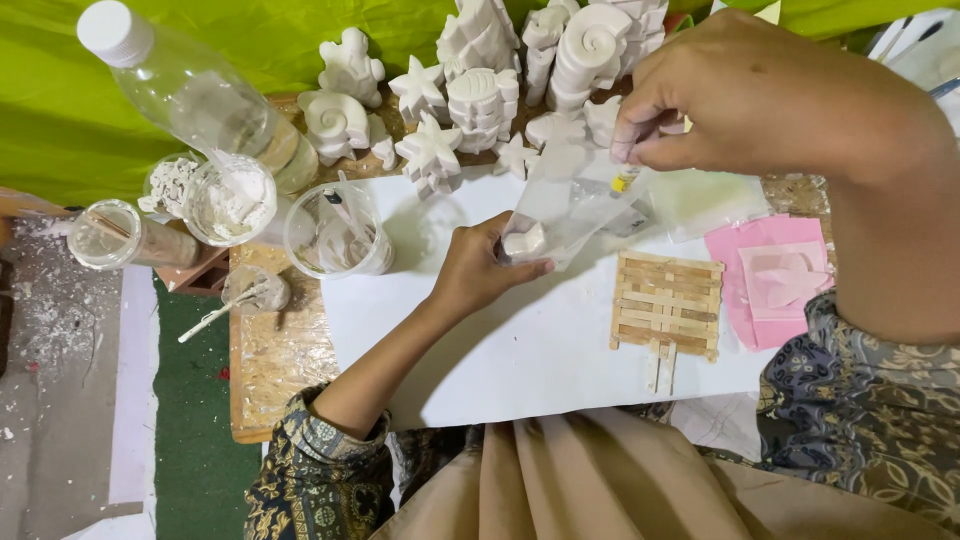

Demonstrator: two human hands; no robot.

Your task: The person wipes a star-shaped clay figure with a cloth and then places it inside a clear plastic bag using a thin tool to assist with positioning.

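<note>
Above the white paper sheet (520, 350), your left hand (475, 268) cups a small white plaster piece (523, 241) inside a clear plastic bag (565, 200), steadying it from below. Your right hand (760, 95) pinches the bag's top edge, keeping it taut. A craft-stick raft (667, 305) lies right of the bag on the sheet.

Stick raft (667, 303) on sheet (520, 350), mould (785, 278) right, plaster figures (480, 90) behind

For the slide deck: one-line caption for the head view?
Left hand and right hand hold a clear plastic bag containing a white plaster piece.
</note>
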